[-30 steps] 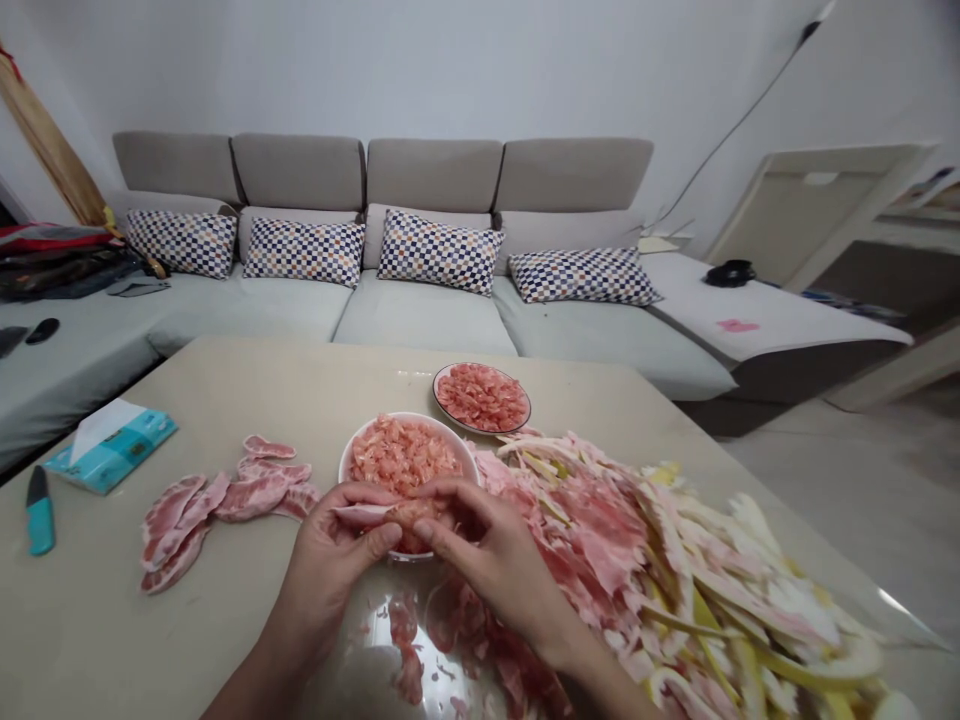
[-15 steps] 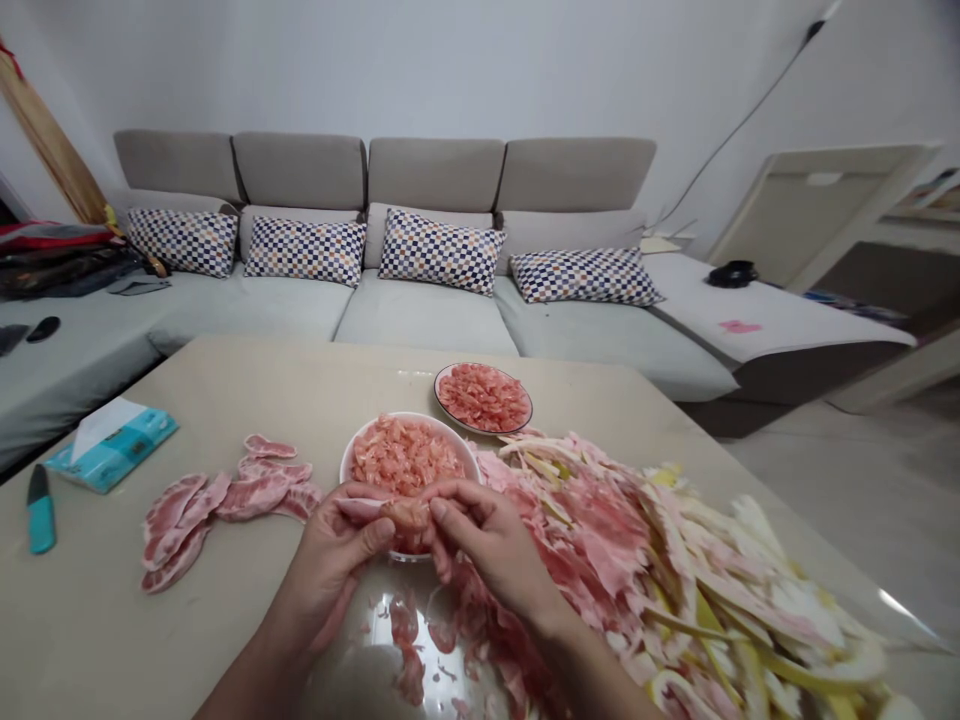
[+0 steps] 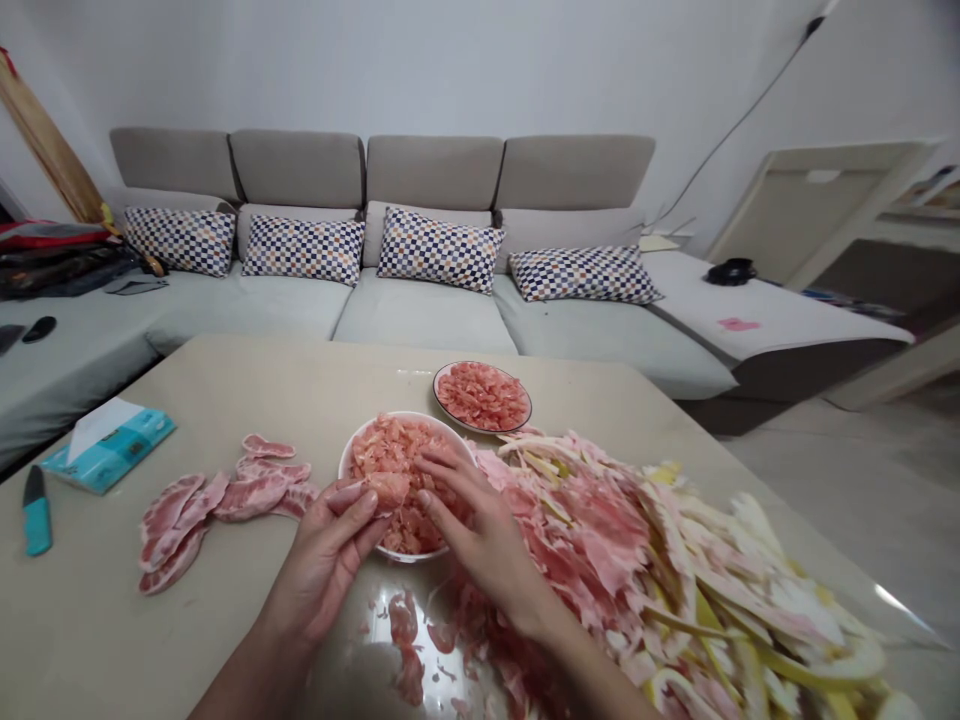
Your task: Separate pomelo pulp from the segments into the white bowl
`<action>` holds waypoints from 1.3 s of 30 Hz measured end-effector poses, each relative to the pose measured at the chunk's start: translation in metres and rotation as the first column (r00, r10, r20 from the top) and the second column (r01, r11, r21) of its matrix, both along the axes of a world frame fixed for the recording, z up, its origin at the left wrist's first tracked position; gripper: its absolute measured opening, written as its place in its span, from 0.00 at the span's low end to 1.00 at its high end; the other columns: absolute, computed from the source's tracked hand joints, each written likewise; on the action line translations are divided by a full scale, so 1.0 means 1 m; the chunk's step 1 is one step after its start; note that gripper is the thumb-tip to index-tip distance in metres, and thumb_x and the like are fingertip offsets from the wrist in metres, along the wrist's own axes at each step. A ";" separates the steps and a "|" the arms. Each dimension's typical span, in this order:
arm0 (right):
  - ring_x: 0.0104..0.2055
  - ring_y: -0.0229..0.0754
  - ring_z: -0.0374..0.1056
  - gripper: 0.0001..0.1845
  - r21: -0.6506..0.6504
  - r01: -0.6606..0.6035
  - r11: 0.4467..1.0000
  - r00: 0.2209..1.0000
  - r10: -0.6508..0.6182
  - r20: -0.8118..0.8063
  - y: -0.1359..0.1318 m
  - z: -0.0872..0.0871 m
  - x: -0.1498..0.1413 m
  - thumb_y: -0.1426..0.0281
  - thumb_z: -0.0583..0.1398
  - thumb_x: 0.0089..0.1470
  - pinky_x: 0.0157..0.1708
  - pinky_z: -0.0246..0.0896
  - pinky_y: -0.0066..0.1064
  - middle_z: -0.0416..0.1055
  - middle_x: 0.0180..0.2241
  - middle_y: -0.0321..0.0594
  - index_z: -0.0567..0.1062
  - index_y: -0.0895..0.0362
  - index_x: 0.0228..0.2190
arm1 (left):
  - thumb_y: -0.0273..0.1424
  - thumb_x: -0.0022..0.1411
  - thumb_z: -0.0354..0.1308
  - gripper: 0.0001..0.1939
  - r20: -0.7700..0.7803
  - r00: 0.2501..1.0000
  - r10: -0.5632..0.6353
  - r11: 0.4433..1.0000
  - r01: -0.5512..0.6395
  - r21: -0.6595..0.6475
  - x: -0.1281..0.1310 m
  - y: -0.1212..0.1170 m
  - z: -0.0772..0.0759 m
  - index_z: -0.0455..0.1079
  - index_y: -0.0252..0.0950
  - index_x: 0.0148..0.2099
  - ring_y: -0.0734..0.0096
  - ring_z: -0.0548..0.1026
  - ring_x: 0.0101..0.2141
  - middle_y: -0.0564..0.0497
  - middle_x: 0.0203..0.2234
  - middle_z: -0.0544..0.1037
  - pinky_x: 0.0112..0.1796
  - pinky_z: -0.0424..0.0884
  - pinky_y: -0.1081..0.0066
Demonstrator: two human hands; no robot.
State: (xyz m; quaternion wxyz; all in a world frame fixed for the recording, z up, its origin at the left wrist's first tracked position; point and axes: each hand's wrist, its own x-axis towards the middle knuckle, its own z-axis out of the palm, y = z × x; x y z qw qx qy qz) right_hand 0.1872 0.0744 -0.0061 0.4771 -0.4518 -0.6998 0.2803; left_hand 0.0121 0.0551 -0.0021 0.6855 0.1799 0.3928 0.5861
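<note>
Pinched in my left hand (image 3: 319, 550) is a partly peeled pomelo segment (image 3: 390, 488), its pink flesh bare on the right side, held over the near left part of a white bowl (image 3: 343, 462). The bowl is heaped with loose pomelo flesh (image 3: 405, 440). My right hand (image 3: 491, 545) hovers over the right side of the bowl with thumb and fingers apart and nothing visible between them. Left of the bowl lie several unpeeled pomelo segments (image 3: 176, 525) in pale membrane. Scraps of flesh and membrane (image 3: 405, 620) lie on the table below the hands.
Behind the bowl stands a dark-rimmed plate (image 3: 480, 395) of pomelo flesh. A large pile of membranes and peel (image 3: 675, 570) covers the table's right side. At the far left are a teal-handled knife (image 3: 36, 520) and a tissue pack (image 3: 112, 445). A sofa (image 3: 427, 310) stands beyond the table.
My right hand has let go of the segment and opened, moving slightly away from it over the bowl. My left hand has shifted a little left, still pinching the segment.
</note>
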 end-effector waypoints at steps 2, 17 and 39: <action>0.55 0.47 0.65 0.13 0.073 0.026 0.997 1.000 -0.027 0.013 -0.003 0.002 -0.002 0.71 0.60 0.58 0.57 0.58 0.48 0.73 0.49 0.44 0.77 0.53 0.45 | 0.22 0.51 0.68 0.09 0.019 1.000 -0.017 1.000 0.016 0.015 0.001 -0.001 0.001 0.73 0.34 0.35 0.69 0.79 0.39 0.50 0.36 0.80 0.43 0.77 0.72; 0.37 0.43 0.72 0.07 0.340 0.073 0.938 0.979 -0.132 0.153 -0.021 0.003 -0.007 0.76 0.60 0.57 0.38 0.68 0.38 0.77 0.35 0.42 0.76 0.55 0.37 | 0.29 0.52 0.69 0.13 -0.256 0.964 -0.070 0.988 0.103 0.118 0.009 -0.013 0.004 0.66 0.36 0.34 0.70 0.78 0.36 0.50 0.35 0.80 0.40 0.72 0.72; 0.32 0.45 0.66 0.10 0.506 -0.089 0.858 0.900 -0.148 0.410 -0.016 0.003 -0.004 0.78 0.52 0.59 0.30 0.61 0.35 0.73 0.31 0.46 0.73 0.59 0.37 | 0.30 0.51 0.67 0.09 -0.606 0.793 0.064 0.955 0.127 0.267 0.005 -0.009 0.001 0.69 0.37 0.30 0.68 0.75 0.37 0.53 0.33 0.76 0.40 0.70 0.71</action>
